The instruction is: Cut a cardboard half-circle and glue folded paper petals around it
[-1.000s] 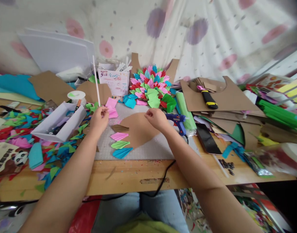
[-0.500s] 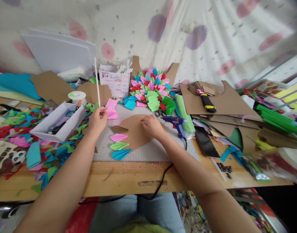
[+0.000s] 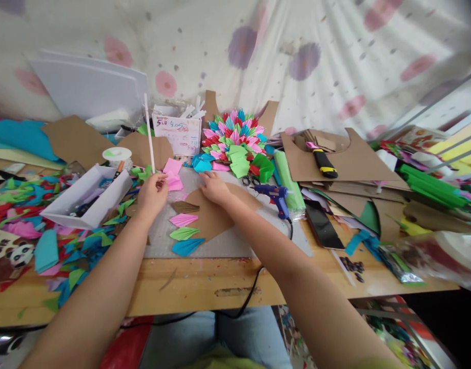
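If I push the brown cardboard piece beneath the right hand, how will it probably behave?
The cardboard piece is probably stiff yet light, as it looks like a thin, flat sheet. It seems unlikely to roll, lying flat on the grey mat. The pleated paper leaves along its left edge may bend easily, looking thin.

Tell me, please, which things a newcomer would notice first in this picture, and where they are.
The eye would probably fall first on the dense cluster of colourful paper petals, at the back middle of the table. Next might come the blue glue gun, to the right of the right hand, and the thin white stick, nearly upright in the left hand.
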{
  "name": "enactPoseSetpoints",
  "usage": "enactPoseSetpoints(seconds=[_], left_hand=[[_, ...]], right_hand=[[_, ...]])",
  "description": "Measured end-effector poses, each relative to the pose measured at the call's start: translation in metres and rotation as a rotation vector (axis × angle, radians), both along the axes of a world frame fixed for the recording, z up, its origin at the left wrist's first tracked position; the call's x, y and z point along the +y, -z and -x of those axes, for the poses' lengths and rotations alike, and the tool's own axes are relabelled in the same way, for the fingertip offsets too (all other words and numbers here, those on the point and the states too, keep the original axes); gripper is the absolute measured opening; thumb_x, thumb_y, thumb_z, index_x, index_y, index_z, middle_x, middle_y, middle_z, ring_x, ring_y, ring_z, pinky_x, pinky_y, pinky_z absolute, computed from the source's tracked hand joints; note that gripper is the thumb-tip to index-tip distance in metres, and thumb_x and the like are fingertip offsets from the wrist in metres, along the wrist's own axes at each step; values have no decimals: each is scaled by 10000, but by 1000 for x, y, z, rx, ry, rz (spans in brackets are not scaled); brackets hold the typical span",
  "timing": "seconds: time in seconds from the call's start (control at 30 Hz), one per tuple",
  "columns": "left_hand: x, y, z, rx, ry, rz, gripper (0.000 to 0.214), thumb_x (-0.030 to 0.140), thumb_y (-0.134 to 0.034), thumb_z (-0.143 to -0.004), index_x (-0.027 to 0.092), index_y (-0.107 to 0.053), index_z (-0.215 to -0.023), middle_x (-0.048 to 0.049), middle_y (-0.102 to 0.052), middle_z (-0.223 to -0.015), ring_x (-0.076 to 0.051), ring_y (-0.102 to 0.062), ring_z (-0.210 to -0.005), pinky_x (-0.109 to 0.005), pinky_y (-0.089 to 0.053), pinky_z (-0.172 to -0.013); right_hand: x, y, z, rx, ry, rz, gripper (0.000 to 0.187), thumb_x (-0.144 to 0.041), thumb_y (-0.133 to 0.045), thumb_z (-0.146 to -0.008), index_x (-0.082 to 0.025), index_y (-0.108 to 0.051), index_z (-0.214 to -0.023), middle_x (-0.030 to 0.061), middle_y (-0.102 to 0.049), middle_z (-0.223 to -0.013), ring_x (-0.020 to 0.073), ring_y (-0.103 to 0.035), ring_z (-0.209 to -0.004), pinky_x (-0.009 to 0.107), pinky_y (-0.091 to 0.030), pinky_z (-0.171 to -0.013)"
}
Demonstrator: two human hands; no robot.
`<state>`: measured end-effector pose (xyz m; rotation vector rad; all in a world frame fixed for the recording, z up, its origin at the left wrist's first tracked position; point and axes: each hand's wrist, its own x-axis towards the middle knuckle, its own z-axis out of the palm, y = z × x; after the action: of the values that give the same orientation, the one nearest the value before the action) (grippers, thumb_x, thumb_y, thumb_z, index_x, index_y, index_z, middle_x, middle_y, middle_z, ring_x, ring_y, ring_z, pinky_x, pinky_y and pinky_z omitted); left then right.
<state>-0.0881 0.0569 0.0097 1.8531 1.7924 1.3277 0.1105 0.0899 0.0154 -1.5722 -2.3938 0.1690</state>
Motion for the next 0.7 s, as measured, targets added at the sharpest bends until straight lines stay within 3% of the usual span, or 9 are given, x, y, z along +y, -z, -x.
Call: enactPoseSetpoints(seconds=[0.13, 0.27, 0.47, 0.7], left_hand=[[-3, -2, -2, 35, 5, 31, 234, 219, -489, -742, 163, -609, -934, -68, -652, -915, -165, -582, -759, -293, -470, -708], [-3, -2, -1, 26, 6, 39, 242, 208, -489, -733, 173, -609, -940, -63, -657, -916, -163, -586, -759, -292, -472, -705], [-4, -3, -2, 33, 4, 2, 241, 201, -474, -743, 174, -612, -938, -59, -660, -927, -153, -579, -744, -283, -467, -692], [-6, -5, -5, 89, 15, -21, 238, 176, -461, -739, 177, -609, -925, -54, -650, -908, -157, -576, -750, -276, -461, -684]], right_hand=[[16, 10, 20, 4, 102, 39, 547, -362, -405, -914, -109, -344, -1395, 191, -391, -1394, 297, -295, -1312, 441, -233, -1055], [21, 18, 24, 23, 126, 38, 512, -388, -372, -923, -85, -421, -1333, 202, -404, -1382, 302, -244, -1337, 480, -195, -1063], [19, 17, 15, 30, 108, -43, 374, -282, -400, -913, -69, -555, -1177, 186, -513, -1286, 267, -354, -1270, 417, -220, -1067], [16, 0, 0, 121, 151, -80, 334, -149, -342, -901, -84, -613, -1086, 160, -621, -1115, 251, -518, -1077, 364, -360, -955]])
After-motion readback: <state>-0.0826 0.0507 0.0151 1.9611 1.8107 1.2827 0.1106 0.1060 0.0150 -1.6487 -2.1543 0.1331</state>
